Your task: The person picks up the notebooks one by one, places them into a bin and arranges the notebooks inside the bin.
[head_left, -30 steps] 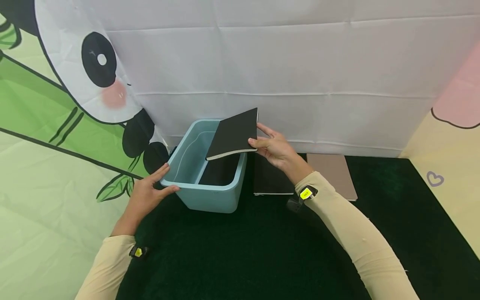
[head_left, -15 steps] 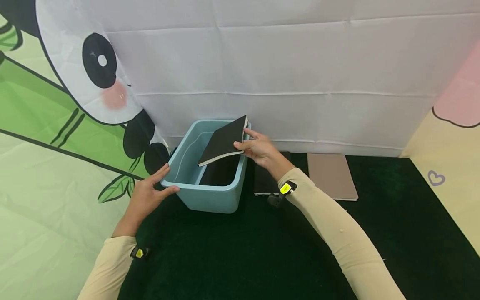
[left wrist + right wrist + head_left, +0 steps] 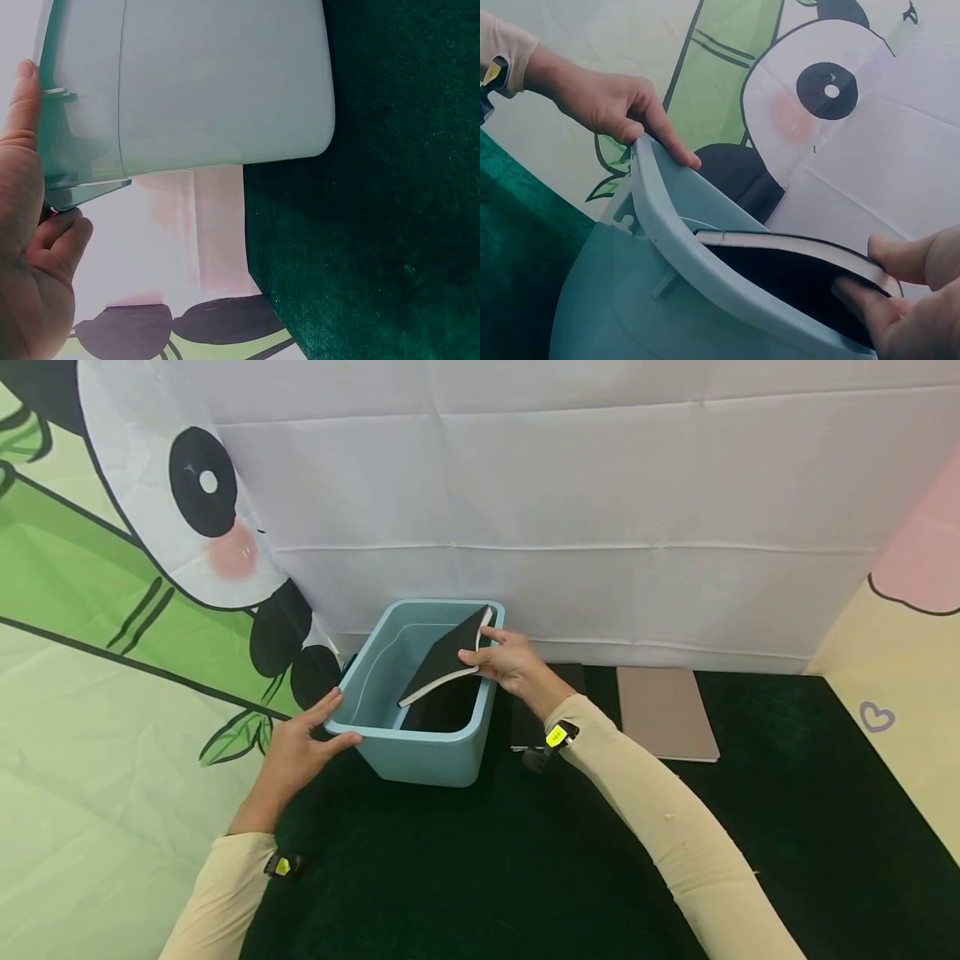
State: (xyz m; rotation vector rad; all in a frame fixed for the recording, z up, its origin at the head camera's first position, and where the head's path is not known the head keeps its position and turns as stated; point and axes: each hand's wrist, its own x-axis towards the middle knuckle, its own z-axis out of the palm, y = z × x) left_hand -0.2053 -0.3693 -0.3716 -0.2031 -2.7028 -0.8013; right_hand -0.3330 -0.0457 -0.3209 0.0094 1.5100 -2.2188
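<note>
At its near left corner, the light blue plastic bin [image 3: 424, 757] is gripped by my left hand [image 3: 296, 760], thumb on the front rim and fingers along the side. My right hand [image 3: 517, 667] pinches a black-covered notebook [image 3: 442, 653] by its right edge, thumb on top and fingers beneath. The notebook sits tilted within the bin's opening, its pale page edge [image 3: 795, 246] bowed in the right wrist view. Below it, another dark flat item [image 3: 442, 706] lies inside the bin; its kind is mostly hidden. In the left wrist view the bin's outer wall [image 3: 225, 82] shows.
Right of the bin, a black notebook [image 3: 525, 718] lies partly hidden behind my right wrist. Beside that is a beige notebook [image 3: 666, 714]. All stand on a dark green cloth [image 3: 465, 868], with a white fabric backdrop [image 3: 570, 510] close behind.
My right hand has moved left and down, bringing the black notebook from above the bin's right rim into its opening, where it bends more. My left hand has stayed on the bin's corner.
</note>
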